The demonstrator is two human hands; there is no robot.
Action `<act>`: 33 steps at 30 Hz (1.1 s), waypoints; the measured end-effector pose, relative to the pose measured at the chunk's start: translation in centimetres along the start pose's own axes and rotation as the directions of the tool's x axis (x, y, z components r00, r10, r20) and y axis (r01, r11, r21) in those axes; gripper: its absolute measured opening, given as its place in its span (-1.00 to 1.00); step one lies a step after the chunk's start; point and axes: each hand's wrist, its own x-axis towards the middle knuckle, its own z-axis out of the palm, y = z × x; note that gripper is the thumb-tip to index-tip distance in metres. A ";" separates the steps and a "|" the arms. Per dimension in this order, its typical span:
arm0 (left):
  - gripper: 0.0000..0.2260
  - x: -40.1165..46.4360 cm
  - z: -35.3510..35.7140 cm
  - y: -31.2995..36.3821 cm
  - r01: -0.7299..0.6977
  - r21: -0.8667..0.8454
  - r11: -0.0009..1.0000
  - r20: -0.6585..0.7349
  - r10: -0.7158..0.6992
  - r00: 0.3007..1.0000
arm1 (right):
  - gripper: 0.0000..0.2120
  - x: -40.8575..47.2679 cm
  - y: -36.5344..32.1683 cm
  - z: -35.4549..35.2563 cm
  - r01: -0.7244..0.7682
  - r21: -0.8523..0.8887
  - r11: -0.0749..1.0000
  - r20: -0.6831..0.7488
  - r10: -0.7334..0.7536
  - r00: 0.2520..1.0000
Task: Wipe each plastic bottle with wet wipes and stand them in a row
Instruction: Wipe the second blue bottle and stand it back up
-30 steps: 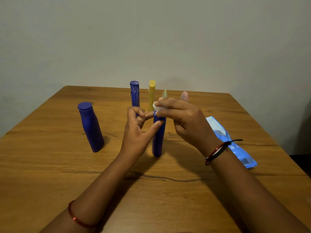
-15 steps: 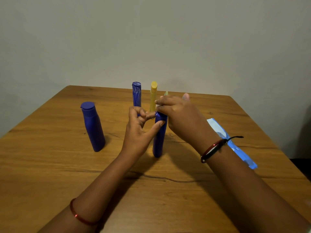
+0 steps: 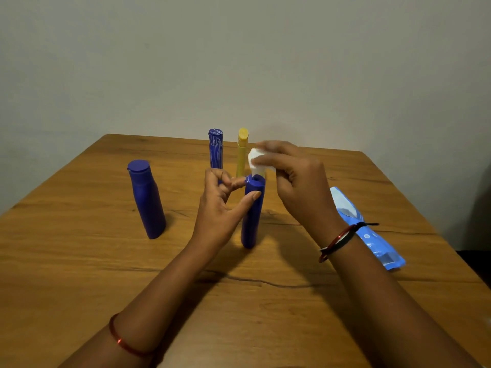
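A slim blue bottle (image 3: 252, 219) stands upright at the table's middle. My left hand (image 3: 221, 205) pinches it near its cap between thumb and curled fingers. My right hand (image 3: 295, 187) grips a crumpled white wet wipe (image 3: 255, 160) just above the bottle's cap, touching its top. Another blue bottle (image 3: 146, 199) stands to the left, apart from the hands. Behind stand a patterned blue bottle (image 3: 215, 148) and a yellow bottle (image 3: 242, 152). A further pale bottle behind my right hand is mostly hidden.
A blue wet-wipe packet (image 3: 369, 229) lies flat on the wooden table (image 3: 79, 261) to the right, partly under my right wrist. A plain wall rises behind the table's far edge. Both wrists wear thin red bangles.
My right hand has lifted off the bottle's cap with the wipe, so the cap top now shows. The left hand keeps its hold on the bottle.
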 end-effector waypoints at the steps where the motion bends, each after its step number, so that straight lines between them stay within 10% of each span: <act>1: -0.63 0.0 0.0 0.0 0.003 -0.001 1.000 0.000 -0.003 1.000 | -0.61 -0.1 0.1 0.1 0.020 -0.031 0.999 0.038 -0.018 0.999; 18: -0.64 0.0 0.0 -0.1 0.009 0.009 1.000 0.002 -0.009 1.000 | -0.67 -0.2 0.7 1.2 -0.078 0.040 0.996 0.006 0.078 0.997; 27: -0.63 -0.1 0.1 0.0 -0.012 0.010 1.000 -0.004 0.012 1.000 | -0.66 -2.4 1.4 0.2 0.130 0.168 0.977 -0.024 -0.127 0.992; 33: -0.66 -0.2 0.0 -0.1 0.012 0.022 1.000 -0.012 -0.012 1.000 | -0.66 -0.9 2.6 -0.4 -0.064 0.213 0.975 -0.153 0.098 0.983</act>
